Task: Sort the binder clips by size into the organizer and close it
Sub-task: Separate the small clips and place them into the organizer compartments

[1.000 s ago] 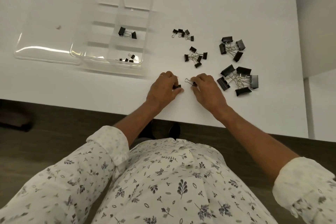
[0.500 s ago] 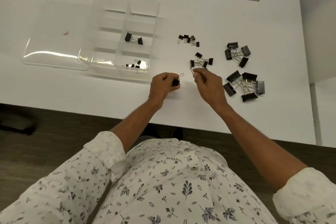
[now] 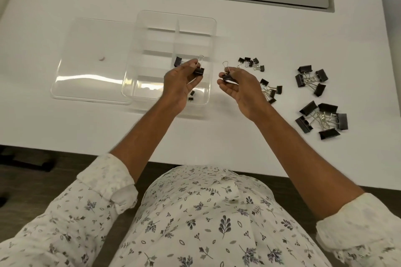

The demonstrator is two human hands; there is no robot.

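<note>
Two mid-sized binder clips are off the table [image 3: 282, 34], one in each hand. The left hand [image 3: 180, 86] pinches the left clip [image 3: 199, 71] between thumb and fingertips, wire handle pointing up and away. It hangs over the right-hand column of the clear organizer [image 3: 160, 39], just beside the stored clip [image 3: 178, 61] of apparently the same size. The right hand [image 3: 240, 91] pinches the right clip [image 3: 227, 77] the same way, but outside the organizer's right wall, over bare table. So the left hand is the nearer: its clip likely only needs lowering, while the right one must travel left across the wall first. Tiny clips [image 3: 191, 96] lie in the near compartment. Four sorted heaps, the biggest clips [image 3: 321, 118] nearest, wait to the right, and the lid [image 3: 91, 50] lies open on the left
</note>
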